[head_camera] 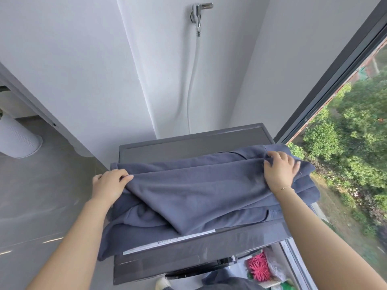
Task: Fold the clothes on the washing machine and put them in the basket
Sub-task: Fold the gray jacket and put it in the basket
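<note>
A dark blue-grey garment [194,191] lies spread across the top of the grey washing machine [188,141], partly folded over itself, with its left end hanging over the front left corner. My left hand [111,185] grips a fold of the cloth at the machine's left edge. My right hand [279,170] pinches the cloth's upper edge near the right rear corner. The fabric is stretched between both hands. No basket is in view.
A white wall with a tap [199,11] and white hose [192,80] stands behind the machine. A large window [345,132] runs along the right. A white cylindrical appliance [16,137] stands on the grey floor at left. Pink and green items [259,268] sit low right.
</note>
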The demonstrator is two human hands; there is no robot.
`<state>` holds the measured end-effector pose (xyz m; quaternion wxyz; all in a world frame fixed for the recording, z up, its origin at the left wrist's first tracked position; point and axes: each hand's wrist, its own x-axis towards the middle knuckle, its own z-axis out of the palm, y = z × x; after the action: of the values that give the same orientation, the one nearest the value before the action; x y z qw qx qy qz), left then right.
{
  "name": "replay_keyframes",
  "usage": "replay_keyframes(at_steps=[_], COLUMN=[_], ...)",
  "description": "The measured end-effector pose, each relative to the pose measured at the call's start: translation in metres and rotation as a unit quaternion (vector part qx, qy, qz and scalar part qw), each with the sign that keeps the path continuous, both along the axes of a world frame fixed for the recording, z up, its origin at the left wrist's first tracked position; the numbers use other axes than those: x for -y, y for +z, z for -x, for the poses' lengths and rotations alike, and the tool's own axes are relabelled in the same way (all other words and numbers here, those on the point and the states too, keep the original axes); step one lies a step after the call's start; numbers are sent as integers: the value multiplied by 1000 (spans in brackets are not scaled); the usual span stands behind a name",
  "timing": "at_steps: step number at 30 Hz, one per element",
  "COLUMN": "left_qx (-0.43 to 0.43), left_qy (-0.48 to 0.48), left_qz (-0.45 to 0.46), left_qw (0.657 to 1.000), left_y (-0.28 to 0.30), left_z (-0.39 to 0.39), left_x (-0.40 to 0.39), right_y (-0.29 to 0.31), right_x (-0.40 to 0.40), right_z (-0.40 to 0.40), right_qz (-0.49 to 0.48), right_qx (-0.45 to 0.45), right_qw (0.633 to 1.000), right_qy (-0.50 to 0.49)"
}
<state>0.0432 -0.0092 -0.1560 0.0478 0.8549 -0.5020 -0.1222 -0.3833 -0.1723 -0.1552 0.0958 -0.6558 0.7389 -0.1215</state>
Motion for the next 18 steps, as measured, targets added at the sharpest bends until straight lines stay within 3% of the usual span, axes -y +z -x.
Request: replay_keyframes(at_steps=[3, 7, 10, 14, 16, 18], left_qx=[-44, -87, -43, 92, 70, 21], left_qy=[10, 28, 10, -10, -50, -117], left_qz=[37, 69, 106, 100, 123, 72], left_qw=[998, 993, 993, 991, 989, 990], left_y=[2, 5, 11, 11, 8, -1], left_z=[6, 2, 7, 47, 81, 117], left_x=[3, 4, 5, 17, 22, 21], right_y=[-2, 8, 30, 37, 23, 3], right_x=[4, 11, 29, 45, 38, 20], right_z=[17, 25, 22, 6, -8, -21], right_qz=[-33, 80, 121, -14, -48, -72], right_qx=[-56, -41, -29, -75, -102, -113], right_qw=[998, 996, 992, 996, 990, 981], right_qy=[18, 20, 1, 39, 88, 143])
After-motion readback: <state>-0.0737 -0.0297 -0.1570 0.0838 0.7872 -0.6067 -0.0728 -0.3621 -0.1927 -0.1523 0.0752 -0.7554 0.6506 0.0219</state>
